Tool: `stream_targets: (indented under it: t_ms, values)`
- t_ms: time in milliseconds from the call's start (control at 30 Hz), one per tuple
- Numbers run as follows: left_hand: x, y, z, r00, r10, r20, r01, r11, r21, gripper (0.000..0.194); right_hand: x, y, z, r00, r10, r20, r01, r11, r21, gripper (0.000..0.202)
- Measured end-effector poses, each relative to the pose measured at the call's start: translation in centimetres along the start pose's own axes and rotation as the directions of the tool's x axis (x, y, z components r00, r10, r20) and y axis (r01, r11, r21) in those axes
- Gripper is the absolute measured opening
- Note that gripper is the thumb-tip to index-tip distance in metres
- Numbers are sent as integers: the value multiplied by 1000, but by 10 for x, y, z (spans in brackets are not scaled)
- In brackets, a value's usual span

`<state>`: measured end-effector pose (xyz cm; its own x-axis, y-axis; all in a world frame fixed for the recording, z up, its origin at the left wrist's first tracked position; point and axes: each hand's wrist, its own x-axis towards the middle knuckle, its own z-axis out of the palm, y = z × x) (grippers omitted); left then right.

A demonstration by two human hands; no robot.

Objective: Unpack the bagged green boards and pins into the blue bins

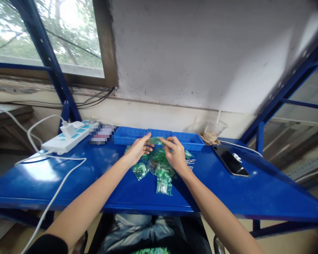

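A small green see-through plastic bag (156, 140) is stretched between my two hands above the desk. My left hand (139, 150) has its thumb and fingers at the bag's left edge. My right hand (175, 153) pinches the other side, with its index finger along the plastic. What the raised bag contains is too blurred to tell. Below lies a pile of similar green bags (163, 171), some showing white pieces inside. Several loose thin metal pieces (190, 162) rest just right of my right hand, partly hidden by it.
Blue trays (189, 145) stand in a row behind my hands. On the left a white power strip (66, 138) trails a white cable (65, 180) across the blue desk (92, 187). At right are a black phone (230, 161), white earbuds (237, 157) and a plastic cup (214, 128) with a straw.
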<state>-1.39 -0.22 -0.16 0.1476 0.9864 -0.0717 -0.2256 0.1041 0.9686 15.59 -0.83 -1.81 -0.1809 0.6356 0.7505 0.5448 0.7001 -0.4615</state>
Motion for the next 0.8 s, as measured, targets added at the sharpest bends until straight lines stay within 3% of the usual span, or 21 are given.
stream_targets:
  t_ms: [100, 167, 267, 333, 400, 433, 500, 567, 633, 700, 800]
  values:
    - [1, -5, 1, 986, 163, -21, -158, 975, 158, 29, 0, -3, 0, 998, 53, 16, -54, 996, 69, 39]
    - [0, -6, 1, 937, 348, -25, -320, 887, 333, 22, 1, -6, 2, 986, 161, 31, -164, 975, 153, 30]
    - [-4, -6, 2, 768, 630, 117, -547, 549, 631, 15, 3, -7, 4, 915, 385, 116, -401, 851, 338, 32]
    - [-8, -7, 3, 654, 700, 287, -640, 310, 703, 16, 5, -5, 5, 837, 501, 221, -543, 705, 457, 47]
    - [-10, -9, 5, 595, 697, 401, -690, 188, 699, 21, 6, -3, 5, 785, 561, 264, -605, 602, 521, 50]
    - [-10, -10, 6, 585, 690, 426, -700, 164, 695, 21, 7, -2, 5, 782, 571, 248, -602, 593, 534, 48]
    - [-11, -11, 8, 598, 686, 413, -686, 172, 708, 20, 6, -3, 3, 808, 559, 187, -564, 640, 522, 42]
    - [-11, -10, 10, 661, 678, 322, -632, 271, 726, 18, 5, -5, 2, 854, 500, 140, -503, 730, 462, 38]
    - [-9, -8, 10, 763, 624, 168, -537, 468, 702, 31, 3, -10, 1, 916, 386, 105, -397, 841, 369, 33]
    - [-6, -6, 7, 866, 500, 23, -412, 686, 600, 50, 0, -13, 2, 968, 235, 90, -251, 935, 252, 27]
    - [-1, -6, 2, 948, 310, -72, -259, 883, 392, 60, -3, -15, 5, 989, 77, 126, -86, 994, 68, 32]
